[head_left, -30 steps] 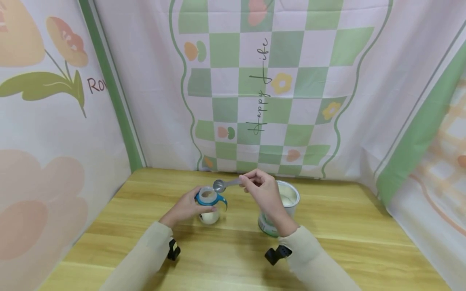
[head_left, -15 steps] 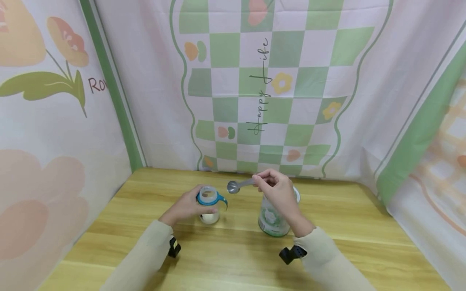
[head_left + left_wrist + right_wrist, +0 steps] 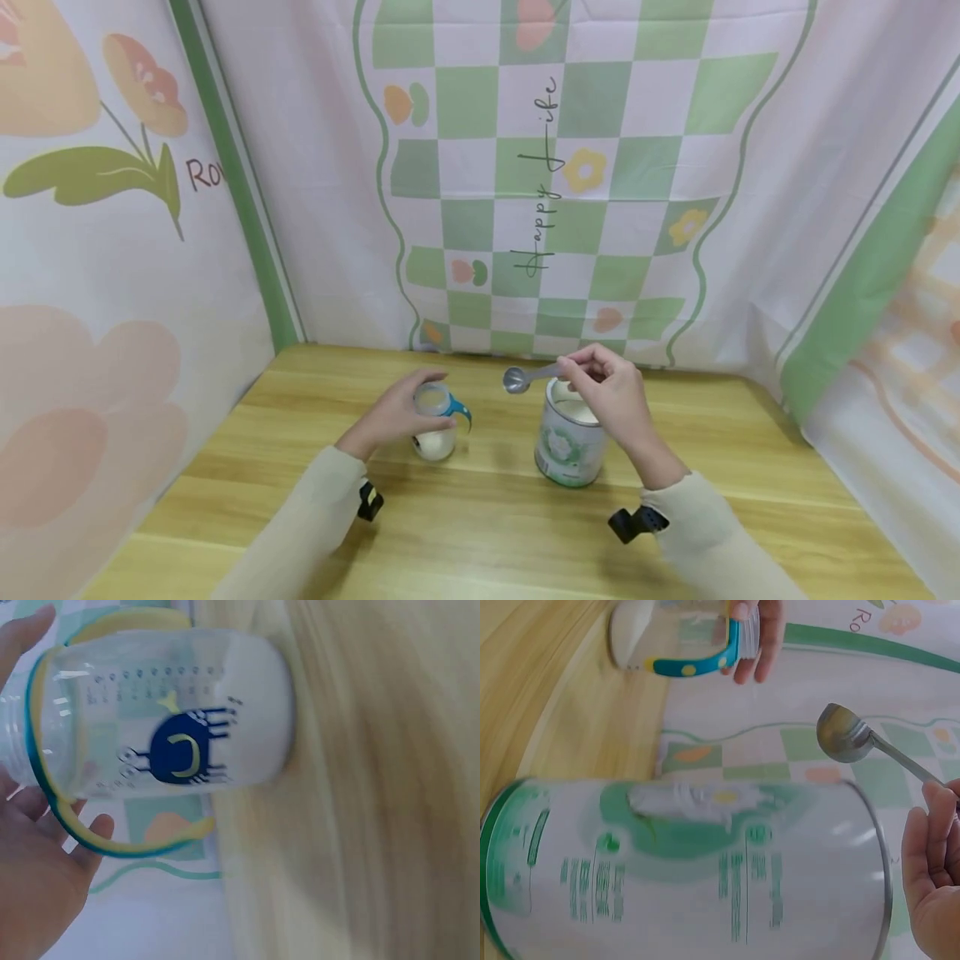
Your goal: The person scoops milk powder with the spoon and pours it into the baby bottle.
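While pale sleeves [image 3: 300, 525] with black wrist devices [image 3: 637, 523] reach in from the bottom of the frame, a wooden table [image 3: 465, 542] fills the lower part. An open can [image 3: 568, 454] of pale powder [image 3: 576, 410] stands upright low in the frame, just right of centre. Its white and green label [image 3: 705, 825] shows a white flower; the blocks of small green print are too blurred to read. The right hand [image 3: 615, 400] pinches the end of a metal spoon [image 3: 525, 377] between thumb and fingers, the spoon's bowl hanging left of the can's rim. To the left of the can, near the centre, a clear bottle [image 3: 435, 443] stands on the table, whitish contents [image 3: 259, 712] at its bottom. Its side carries a dark blue cartoon creature [image 3: 180, 750] and a scale too small to read. The left hand [image 3: 390, 417] is spread wide around the bottle's neck, beside the blue and yellow handles [image 3: 120, 844]. Behind hangs a cloth [image 3: 315, 167] with "Happy Life" [image 3: 538, 179] running sideways at upper centre; "Ro" [image 3: 202, 175], then a partly hidden letter, shows at upper left.
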`<state>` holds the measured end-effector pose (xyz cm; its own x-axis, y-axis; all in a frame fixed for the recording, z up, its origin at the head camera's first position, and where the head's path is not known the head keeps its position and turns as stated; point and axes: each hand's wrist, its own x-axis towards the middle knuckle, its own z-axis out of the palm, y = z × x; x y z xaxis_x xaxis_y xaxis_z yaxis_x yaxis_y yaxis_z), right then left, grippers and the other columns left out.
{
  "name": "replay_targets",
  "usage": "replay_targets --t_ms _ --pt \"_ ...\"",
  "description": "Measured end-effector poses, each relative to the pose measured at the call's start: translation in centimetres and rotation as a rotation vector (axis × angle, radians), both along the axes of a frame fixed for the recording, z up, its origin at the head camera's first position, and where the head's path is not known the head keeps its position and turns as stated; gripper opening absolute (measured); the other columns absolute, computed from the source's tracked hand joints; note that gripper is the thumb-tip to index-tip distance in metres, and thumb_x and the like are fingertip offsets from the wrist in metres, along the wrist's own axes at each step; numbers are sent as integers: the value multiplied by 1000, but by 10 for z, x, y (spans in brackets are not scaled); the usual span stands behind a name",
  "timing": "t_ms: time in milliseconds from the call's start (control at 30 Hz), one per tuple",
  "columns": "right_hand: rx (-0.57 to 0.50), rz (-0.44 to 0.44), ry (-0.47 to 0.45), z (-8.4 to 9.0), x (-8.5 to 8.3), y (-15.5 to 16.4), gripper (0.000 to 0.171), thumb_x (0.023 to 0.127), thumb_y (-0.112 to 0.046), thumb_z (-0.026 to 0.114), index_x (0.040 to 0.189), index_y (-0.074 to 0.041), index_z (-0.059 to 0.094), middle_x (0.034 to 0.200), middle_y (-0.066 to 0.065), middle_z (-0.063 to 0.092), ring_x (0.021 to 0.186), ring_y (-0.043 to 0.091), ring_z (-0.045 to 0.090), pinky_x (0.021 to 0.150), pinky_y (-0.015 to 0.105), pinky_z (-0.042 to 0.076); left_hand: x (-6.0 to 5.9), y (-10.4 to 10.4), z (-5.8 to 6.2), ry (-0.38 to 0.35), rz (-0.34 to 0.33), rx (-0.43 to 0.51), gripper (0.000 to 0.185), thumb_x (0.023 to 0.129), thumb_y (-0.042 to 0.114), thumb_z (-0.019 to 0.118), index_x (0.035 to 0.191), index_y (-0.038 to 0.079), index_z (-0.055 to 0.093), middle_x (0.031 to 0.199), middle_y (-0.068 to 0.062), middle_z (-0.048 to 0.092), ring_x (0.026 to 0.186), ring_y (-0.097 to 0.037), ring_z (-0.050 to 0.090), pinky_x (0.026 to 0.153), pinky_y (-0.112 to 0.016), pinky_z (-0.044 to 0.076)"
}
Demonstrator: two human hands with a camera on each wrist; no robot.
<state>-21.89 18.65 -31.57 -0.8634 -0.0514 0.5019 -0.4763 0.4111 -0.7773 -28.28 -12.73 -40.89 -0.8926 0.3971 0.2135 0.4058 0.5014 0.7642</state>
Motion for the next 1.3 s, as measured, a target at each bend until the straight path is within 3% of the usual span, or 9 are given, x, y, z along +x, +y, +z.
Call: replay_targets --t_ms 133,367,600,800,1100,1300 --pt "30 -30 24 4 5 7 16 98 -10 66 95 6 68 81 16 72 67 10 66 62 23 55 0 6 6 63 -18 -15 75 82 38 85 145 17 52 147 -1 50 135 -25 44 111 -50 35" --pt "49 -125 45 -22 -16 38 19 98 -19 69 97 -1 70 82 13 72 68 16 67 58 20 51 1 23 17 214 -42 -56 65 84 31 84 141 17 56 143 -3 54 134 -27 46 110 -50 37" --pt "41 -168 62 -31 -16 59 23 97 -26 70 94 -3 71 80 12 71 68 21 67 52 21 47 10 45 25 290 -75 -77 64 85 29 83 141 14 56 140 -6 56 130 -27 50 107 -46 41" --pt "19 -175 52 -34 -15 68 24 97 -25 70 95 -1 70 81 10 71 69 14 67 57 19 51 14 61 25 288 -83 -95 65 86 34 82 141 16 55 140 -3 55 129 -23 50 106 -43 43" --pt "35 -209 39 -40 -12 77 24 97 -26 70 95 -2 70 78 -3 70 69 9 66 58 19 51 16 81 25 245 -127 -69 68 84 33 84 143 16 54 141 -1 55 131 -21 49 108 -41 40" --pt "70 -221 76 -44 -9 78 21 96 -25 72 94 -4 72 81 7 72 69 12 64 54 19 48 18 99 19 173 -165 16 78 82 37 85 146 11 49 144 -2 53 132 -21 48 109 -40 39"
